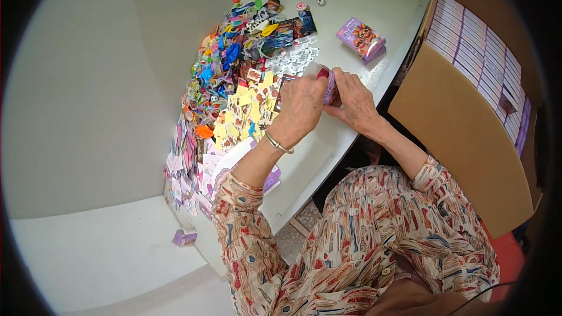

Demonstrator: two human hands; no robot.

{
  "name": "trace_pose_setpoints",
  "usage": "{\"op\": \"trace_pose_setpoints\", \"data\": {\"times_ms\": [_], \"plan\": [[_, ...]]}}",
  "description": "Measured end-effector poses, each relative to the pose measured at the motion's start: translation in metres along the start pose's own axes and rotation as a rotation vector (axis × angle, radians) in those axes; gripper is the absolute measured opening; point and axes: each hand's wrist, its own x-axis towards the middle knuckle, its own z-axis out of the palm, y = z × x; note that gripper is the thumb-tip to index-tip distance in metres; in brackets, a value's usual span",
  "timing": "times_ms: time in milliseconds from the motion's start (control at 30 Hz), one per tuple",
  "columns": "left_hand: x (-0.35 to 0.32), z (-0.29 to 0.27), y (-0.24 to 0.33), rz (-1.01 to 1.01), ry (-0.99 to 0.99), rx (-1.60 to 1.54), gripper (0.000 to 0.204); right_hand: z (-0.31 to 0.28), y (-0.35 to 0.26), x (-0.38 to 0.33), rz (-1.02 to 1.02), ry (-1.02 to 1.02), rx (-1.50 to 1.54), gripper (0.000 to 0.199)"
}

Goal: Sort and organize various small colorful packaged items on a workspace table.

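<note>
We see the left forearm (pixel 253 167) slanting up and rightward to a wrist (pixel 277 142), the left hand (pixel 301 102) showing its back, fingers curled with tips hidden. Opposite, we find the right forearm (pixel 404 152) slanting up and leftward, the right hand (pixel 356 105) close beside the left, thumb and bent fingers in a grip.

cream clothing (pixel 366 210), red-and-blue print | three-quarter sleeves (pixel 249 237) | slim metallic bangle (pixel 278 143), left wrist (pixel 288 131) | round pale button (pixel 386 271)

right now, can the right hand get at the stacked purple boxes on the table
Probably yes: only tabletop shows between the right hand and the stacked purple boxes, though it would first need to release the held box.
</note>
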Motion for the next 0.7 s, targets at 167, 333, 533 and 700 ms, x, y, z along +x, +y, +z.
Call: {"op": "trace_pose_setpoints", "data": {"times_ms": [167,333,533,700], "plan": [[0.005,0.008,0.012,-0.063,0.201,-0.1,0.009,-0.001,0.0,-0.002,-0.009,0.013,-0.005,0.092],[0.002,0.013,0.002,-0.014,0.202,-0.147,0.018,-0.001,-0.003,-0.001,-0.003,0.02,-0.021,0.091],[-0.01,0.011,-0.026,-0.33,0.349,-0.967,0.02,0.0,0.006,-0.003,0.004,0.016,-0.027,0.094],[-0.027,0.032,-0.173,-0.516,0.371,-0.173,0.015,-0.003,0.0,-0.001,0.04,-0.029,-0.047,0.093]]}}
